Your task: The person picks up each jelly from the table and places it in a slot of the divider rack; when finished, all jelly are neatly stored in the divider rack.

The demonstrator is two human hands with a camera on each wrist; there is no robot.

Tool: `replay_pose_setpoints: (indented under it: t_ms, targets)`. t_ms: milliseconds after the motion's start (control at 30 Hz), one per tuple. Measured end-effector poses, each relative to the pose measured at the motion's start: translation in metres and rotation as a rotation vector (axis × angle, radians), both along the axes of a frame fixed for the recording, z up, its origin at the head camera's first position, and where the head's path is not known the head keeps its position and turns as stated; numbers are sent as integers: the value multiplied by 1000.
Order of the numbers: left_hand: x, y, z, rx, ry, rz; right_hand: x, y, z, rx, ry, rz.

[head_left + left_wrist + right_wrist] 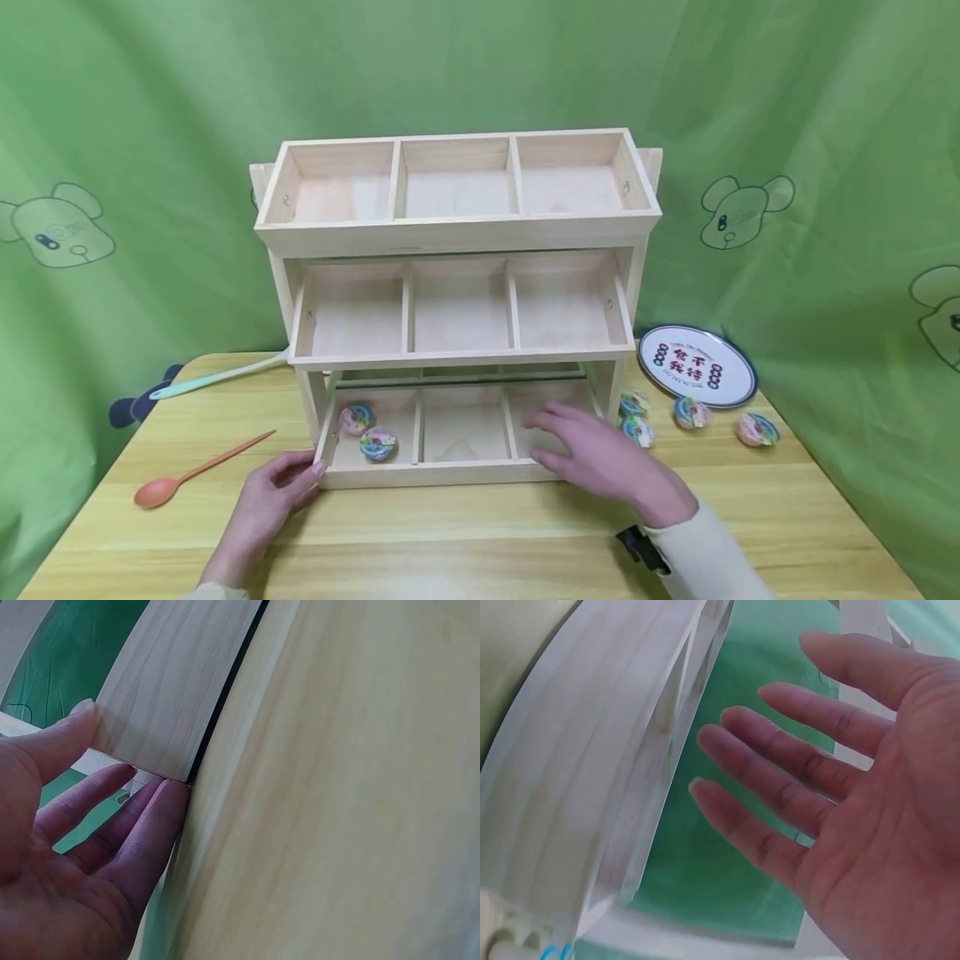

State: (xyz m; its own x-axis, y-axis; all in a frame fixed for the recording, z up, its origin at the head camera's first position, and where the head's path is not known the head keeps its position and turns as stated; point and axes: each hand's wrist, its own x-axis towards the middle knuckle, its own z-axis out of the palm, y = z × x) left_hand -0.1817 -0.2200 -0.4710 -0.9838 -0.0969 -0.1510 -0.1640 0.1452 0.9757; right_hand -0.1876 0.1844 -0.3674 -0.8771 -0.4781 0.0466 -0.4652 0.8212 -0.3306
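A pale wooden three-tier rack [461, 236] stands on the table, each tier split into three compartments. My left hand [268, 500] holds the left front corner of the bottom tray, with thumb at its upper edge and fingers against its end in the left wrist view. Two small round cups with colourful lids, one cup [357, 418] behind the other cup [378, 443], lie in that tray's left compartment. Over its right compartment hovers my right hand [600, 454], fingers spread and holding nothing. In the right wrist view its palm and fingers [780, 787] show apart from the wood.
Several more cups [691, 412] lie right of the rack, near a white oval plate [697, 367] with a dark rim. An orange spoon [156, 492] lies on the left of the table [450, 542], before a pale green handle [217, 375]. Green curtain [450, 67] hangs behind.
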Motion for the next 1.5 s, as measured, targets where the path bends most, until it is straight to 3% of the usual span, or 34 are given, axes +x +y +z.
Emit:
replay_pose_setpoints:
  t_ms: [633,967,1500]
  targets:
    - [2,2,1,-7,-19,-9,13,76,-5,-33,65,-144]
    - [1,2,3,-8,-21,-1,0,111,-27,11,136,-187]
    - [0,1,3,-13,-19,1,-19,122,-59,15,156,-175]
